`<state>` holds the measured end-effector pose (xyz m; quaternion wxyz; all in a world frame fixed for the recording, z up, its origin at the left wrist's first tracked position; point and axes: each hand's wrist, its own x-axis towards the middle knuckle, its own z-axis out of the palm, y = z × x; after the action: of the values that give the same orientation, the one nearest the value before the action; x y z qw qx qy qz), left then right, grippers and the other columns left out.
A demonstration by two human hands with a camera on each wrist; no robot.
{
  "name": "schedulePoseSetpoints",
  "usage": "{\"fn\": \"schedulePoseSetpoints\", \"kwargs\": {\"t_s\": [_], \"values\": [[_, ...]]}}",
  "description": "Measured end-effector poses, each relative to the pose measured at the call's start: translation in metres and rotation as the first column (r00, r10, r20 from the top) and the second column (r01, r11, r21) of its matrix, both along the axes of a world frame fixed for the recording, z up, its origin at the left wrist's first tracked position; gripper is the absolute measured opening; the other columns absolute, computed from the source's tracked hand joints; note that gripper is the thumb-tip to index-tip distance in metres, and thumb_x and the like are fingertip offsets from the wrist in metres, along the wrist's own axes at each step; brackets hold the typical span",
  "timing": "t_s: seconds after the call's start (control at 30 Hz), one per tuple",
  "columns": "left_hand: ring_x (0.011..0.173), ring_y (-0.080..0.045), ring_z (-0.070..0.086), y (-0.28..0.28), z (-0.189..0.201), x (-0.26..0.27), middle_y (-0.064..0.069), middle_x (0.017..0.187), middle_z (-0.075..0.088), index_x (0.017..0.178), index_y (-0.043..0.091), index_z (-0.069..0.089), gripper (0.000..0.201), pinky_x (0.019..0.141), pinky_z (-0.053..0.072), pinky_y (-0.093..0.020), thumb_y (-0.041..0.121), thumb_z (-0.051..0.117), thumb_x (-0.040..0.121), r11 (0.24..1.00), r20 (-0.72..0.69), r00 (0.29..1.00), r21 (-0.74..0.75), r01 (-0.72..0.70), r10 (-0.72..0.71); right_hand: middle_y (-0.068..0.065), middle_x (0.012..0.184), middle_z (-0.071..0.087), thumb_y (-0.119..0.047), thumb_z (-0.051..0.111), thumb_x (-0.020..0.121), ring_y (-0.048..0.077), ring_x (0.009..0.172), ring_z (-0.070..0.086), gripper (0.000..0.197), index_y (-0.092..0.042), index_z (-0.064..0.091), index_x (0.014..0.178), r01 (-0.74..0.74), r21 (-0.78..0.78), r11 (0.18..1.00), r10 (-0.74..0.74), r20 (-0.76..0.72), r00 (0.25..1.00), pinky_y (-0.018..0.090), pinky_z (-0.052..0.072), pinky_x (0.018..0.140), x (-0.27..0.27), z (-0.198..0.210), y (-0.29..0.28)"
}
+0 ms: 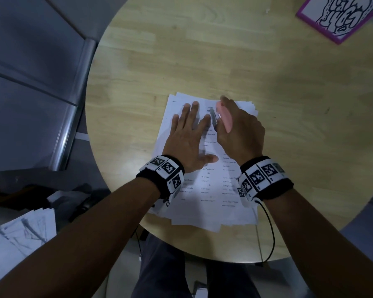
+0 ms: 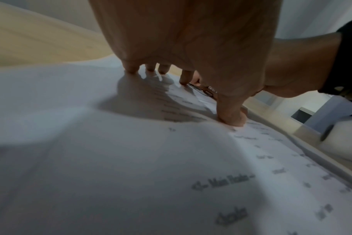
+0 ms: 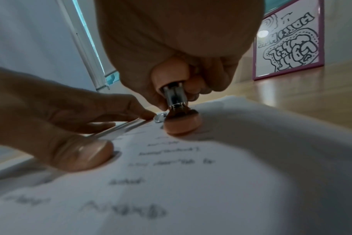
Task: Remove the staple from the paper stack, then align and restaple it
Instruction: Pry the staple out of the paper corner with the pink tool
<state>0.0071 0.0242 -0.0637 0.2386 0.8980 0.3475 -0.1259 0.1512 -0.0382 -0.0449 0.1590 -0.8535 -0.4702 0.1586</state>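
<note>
A loosely fanned stack of printed paper lies on the round wooden table. My left hand rests flat on its upper half with fingers spread; the thumb and fingertips press the top sheet. My right hand grips a pink stapler with a metal arm, over the stack's top edge just right of the left index finger. In the right wrist view the stapler's pink base sits on the paper, the metal arm raised above it. No staple is visible.
A pink-framed line drawing lies at the table's far right. Loose sheets sit off the table at lower left, beside a grey metal frame. A black cable hangs from my right wrist.
</note>
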Motion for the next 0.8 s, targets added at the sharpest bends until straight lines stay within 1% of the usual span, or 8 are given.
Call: {"fn": "schedulePoseSetpoints", "kwargs": {"t_s": [0.13,0.3,0.43,0.53,0.6,0.7,0.77,0.8], "values": [[0.150,-0.031,-0.018,0.000,0.000,0.000,-0.012,0.163,-0.017,0.156,0.022,0.007,0.111,0.120,-0.007,-0.050,0.076,0.059,0.074,1.000,0.012,1.000,-0.004,0.002,-0.002,0.003,0.102,0.070,-0.036,0.053,0.095,0.027,0.086,0.067,0.050,-0.029,0.041,0.143,0.023,0.000,1.000,-0.023,0.005,1.000,0.038,0.053,0.071,-0.006,-0.001,-0.001],[0.150,-0.032,-0.017,0.000,-0.001,-0.001,-0.012,0.163,-0.015,0.156,0.023,0.009,0.111,0.121,-0.005,-0.052,0.075,0.060,0.073,1.000,0.039,0.999,-0.005,-0.004,0.004,0.001,0.103,0.069,-0.036,0.057,0.093,0.026,0.088,0.067,0.049,-0.029,0.044,0.139,0.161,0.053,0.985,-0.152,-0.147,0.977,0.037,0.052,0.075,-0.013,0.000,0.001],[0.150,-0.031,-0.016,0.000,-0.002,-0.001,-0.012,0.164,-0.013,0.155,0.022,0.015,0.111,0.122,-0.002,-0.054,0.076,0.062,0.071,1.000,0.049,0.999,-0.013,-0.013,0.014,0.002,0.109,0.067,-0.030,0.055,0.093,0.027,0.092,0.066,0.054,-0.027,0.038,0.145,0.084,0.014,0.996,-0.083,-0.044,0.996,0.039,0.050,0.076,-0.013,-0.004,0.004],[0.151,-0.032,-0.014,0.001,0.000,0.000,-0.012,0.164,-0.010,0.151,0.018,0.024,0.107,0.122,-0.002,-0.054,0.076,0.063,0.070,1.000,0.049,0.999,-0.011,-0.013,0.013,0.006,0.102,0.065,-0.027,0.056,0.093,0.031,0.078,0.065,0.055,-0.026,0.037,0.145,0.012,-0.035,0.999,-0.010,0.031,0.999,0.035,0.043,0.063,-0.011,-0.003,0.010],[0.151,-0.033,-0.013,0.001,0.001,0.000,-0.012,0.164,-0.010,0.150,0.017,0.026,0.105,0.122,-0.002,-0.054,0.075,0.063,0.071,1.000,0.050,0.999,-0.007,-0.009,0.009,0.006,0.098,0.064,-0.027,0.056,0.093,0.032,0.072,0.063,0.054,-0.027,0.037,0.144,-0.022,-0.050,0.999,0.025,0.061,0.998,0.033,0.042,0.059,-0.010,-0.001,0.012],[0.151,-0.033,-0.013,0.001,0.001,0.000,-0.013,0.164,-0.009,0.149,0.017,0.028,0.103,0.121,0.000,-0.056,0.074,0.064,0.071,1.000,0.068,0.998,-0.017,-0.015,0.016,0.005,0.099,0.067,-0.029,0.057,0.092,0.031,0.082,0.065,0.052,-0.028,0.040,0.140,0.040,-0.028,0.999,-0.041,-0.031,0.999,0.039,0.053,0.068,-0.007,0.001,0.012],[0.151,-0.032,-0.013,0.001,0.000,0.000,-0.012,0.164,-0.009,0.148,0.017,0.029,0.103,0.121,0.000,-0.055,0.074,0.064,0.070,0.999,0.074,0.997,-0.023,-0.023,0.025,0.005,0.098,0.068,-0.031,0.057,0.090,0.031,0.087,0.065,0.050,-0.028,0.042,0.138,0.119,-0.009,0.993,-0.119,-0.122,0.985,0.042,0.055,0.074,-0.007,0.001,0.014],[0.151,-0.032,-0.012,0.001,0.000,0.000,-0.012,0.164,-0.008,0.148,0.017,0.030,0.103,0.121,-0.001,-0.055,0.074,0.064,0.070,0.999,0.081,0.996,-0.023,-0.027,0.029,0.005,0.099,0.069,-0.031,0.057,0.091,0.031,0.088,0.065,0.050,-0.028,0.043,0.138,0.125,-0.006,0.992,-0.125,-0.127,0.984,0.042,0.054,0.074,-0.007,0.000,0.015]]}}
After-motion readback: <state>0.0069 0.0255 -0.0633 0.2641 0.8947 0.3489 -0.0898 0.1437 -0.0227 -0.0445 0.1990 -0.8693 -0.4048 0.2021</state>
